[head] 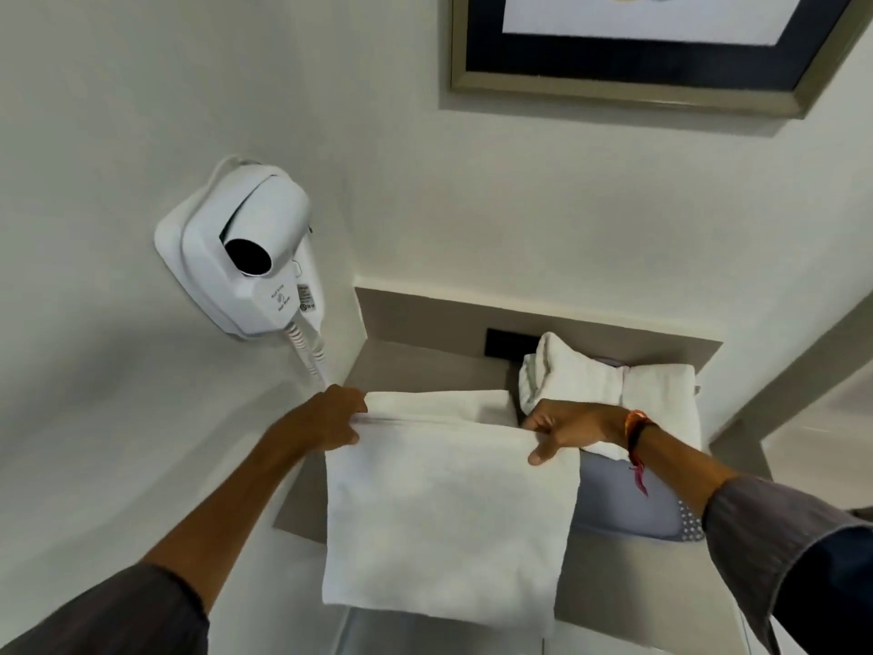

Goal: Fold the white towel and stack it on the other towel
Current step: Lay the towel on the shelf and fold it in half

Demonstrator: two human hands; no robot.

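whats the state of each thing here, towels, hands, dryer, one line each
white towel: doubled over, top edge held up at both corners, lower part hanging over the shelf edge
left hand: pinching the towel's left corner
right hand: pinching the towel's right corner
other towel: folded, lying at the back right of the shelf
hair dryer: docked in its wall holder
framed picture: hanging on the wall
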